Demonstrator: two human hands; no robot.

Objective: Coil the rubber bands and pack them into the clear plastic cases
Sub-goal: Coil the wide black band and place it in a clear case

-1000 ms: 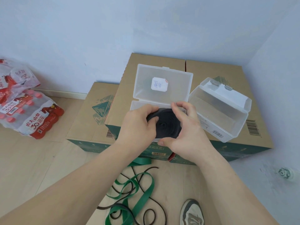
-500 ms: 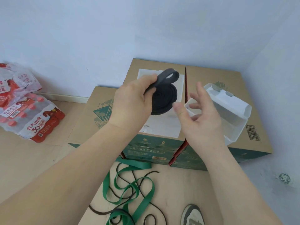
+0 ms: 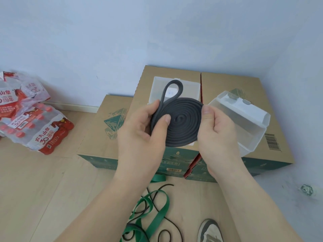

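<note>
A wood floor (image 3: 35, 189) has brown boxes (image 3: 227, 84) by a pale wall. The left grip (image 3: 139, 131) holds the black coiled band (image 3: 181, 123), with its thumb on the flat side. The right grip (image 3: 218, 133) pinches the coil's other edge. One open clear case (image 3: 190, 88) lies just behind the grips. Another case (image 3: 244, 123) sits beside the right grip. Green bands (image 3: 157, 215) lie below both grips.

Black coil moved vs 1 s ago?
Yes. The black coil was low in the open case; now the left hand and right hand hold it raised in front of that case.
</note>
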